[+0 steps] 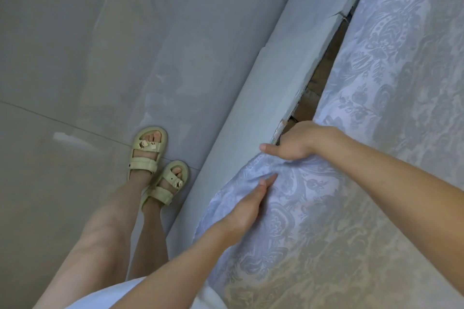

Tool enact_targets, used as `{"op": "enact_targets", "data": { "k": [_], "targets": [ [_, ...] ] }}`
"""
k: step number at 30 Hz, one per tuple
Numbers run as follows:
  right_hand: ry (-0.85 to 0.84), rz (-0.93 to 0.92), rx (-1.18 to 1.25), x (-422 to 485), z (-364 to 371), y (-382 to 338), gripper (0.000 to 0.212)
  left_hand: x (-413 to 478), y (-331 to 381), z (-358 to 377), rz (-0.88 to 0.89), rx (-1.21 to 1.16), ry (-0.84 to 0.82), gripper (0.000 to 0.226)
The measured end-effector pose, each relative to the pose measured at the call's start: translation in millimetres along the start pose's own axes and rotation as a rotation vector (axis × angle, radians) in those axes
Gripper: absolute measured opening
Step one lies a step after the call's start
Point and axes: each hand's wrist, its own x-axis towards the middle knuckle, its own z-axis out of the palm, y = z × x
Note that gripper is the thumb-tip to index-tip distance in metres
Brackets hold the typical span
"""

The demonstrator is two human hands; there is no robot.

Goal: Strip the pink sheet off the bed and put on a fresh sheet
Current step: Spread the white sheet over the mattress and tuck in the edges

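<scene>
A patterned sheet (376, 183), pale blue with a damask figure, is spread over the bed and fills the right side of the view. Its near edge is seen bulging over the padded, grey-blue bed frame (251, 113), which runs diagonally from the lower middle to the top. Farther up, a dark gap (324, 63) is left open between the sheet-covered mattress and the frame.

The left grip (247, 204) is laid flat on the sheet near its edge, with the fingers held straight and together; nothing is clasped. The right grip (295, 144) is placed just beyond it, at the lower end of the gap. Its fingers are curled over the sheet's edge and pushed down out of sight, the thumb (270, 147) is stretched out toward the frame, and the cloth is gathered in folds under the palm.

Beside the bed, cream sandals (148, 150) are worn on feet planted on the grey tiled floor (100, 57).
</scene>
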Motion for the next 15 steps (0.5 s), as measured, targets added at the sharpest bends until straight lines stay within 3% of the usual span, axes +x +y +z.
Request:
{"op": "enact_targets", "data": {
  "k": [6, 10, 13, 15],
  "targets": [
    [0.000, 0.033, -0.043, -6, 1, 1, 0.076, 37, -7, 6, -0.300, -0.010, -0.192, 0.059],
    [-0.010, 0.105, -0.160, 36, 4, -12, 0.086, 43, -30, -28, -0.353, 0.090, -0.002, 0.079],
    [-0.053, 0.118, -0.172, 47, 5, -14, 0.083, 25, -37, -39, -0.208, 0.125, 0.196, 0.069],
    [-0.081, 0.140, -0.212, 49, 7, -17, 0.083, 17, -34, -40, -0.083, -0.023, 0.256, 0.057]
  ]
}}
